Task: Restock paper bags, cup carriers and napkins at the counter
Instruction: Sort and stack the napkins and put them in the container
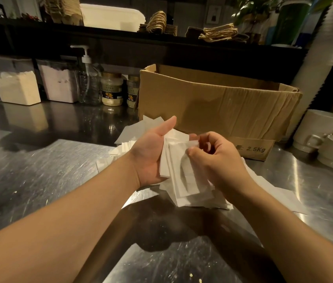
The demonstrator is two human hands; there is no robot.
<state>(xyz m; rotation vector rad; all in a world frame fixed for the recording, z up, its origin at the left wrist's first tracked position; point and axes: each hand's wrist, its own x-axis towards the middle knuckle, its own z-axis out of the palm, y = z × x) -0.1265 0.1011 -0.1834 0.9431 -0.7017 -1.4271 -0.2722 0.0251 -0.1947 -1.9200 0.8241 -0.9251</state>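
Observation:
A stack of white napkins [184, 172] stands on edge between my hands above the steel counter [39, 176]. My left hand [151, 152] cups the stack from the left, palm up, thumb straight. My right hand [214, 158] pinches the top of the stack with thumb and curled fingers. More loose napkins [128, 131] lie scattered on the counter under and behind my hands. An open cardboard box [212, 107] sits just behind them. Brown paper bags with twine handles [218, 34] lie on the upper shelf.
Two powder containers [18, 86], a pump bottle [87, 78] and two jars [111, 90] line the back left. White cups [323, 135] are stacked at the right beside a tall column of white cups [323, 48]. A white tub [110, 16] sits on the shelf.

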